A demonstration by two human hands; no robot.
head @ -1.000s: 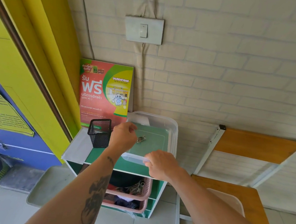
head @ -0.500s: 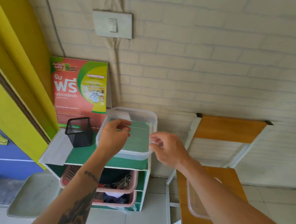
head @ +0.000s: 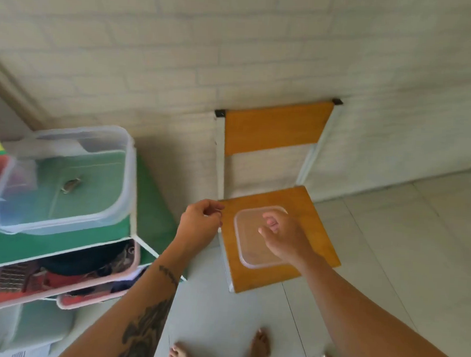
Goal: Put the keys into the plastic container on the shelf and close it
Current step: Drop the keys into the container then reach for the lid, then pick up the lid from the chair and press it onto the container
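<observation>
1. The shelf (head: 154, 223), left of both hands, carries the open container (head: 124, 171) on its green top; the chair (head: 318, 208) stands ahead of the fingers.
2. The lid (head: 249, 242) lies flat on the chair seat, directly under the right hand (head: 285, 240) and just right of the left hand (head: 200, 224).
3. The keys (head: 70, 184) lie on the container's floor, well left of both hands, so the step in hand looks like fetching the lid.
4. Right fingers (head: 271, 222) are loosely curled over the lid, holding nothing; whether they touch it I cannot tell.
5. Left fingers (head: 213, 213) are curled loosely, holding nothing, near the seat's front-left corner.
6. Next, I judge: grip the lid by its rim, carry it left, press it onto the container.
</observation>
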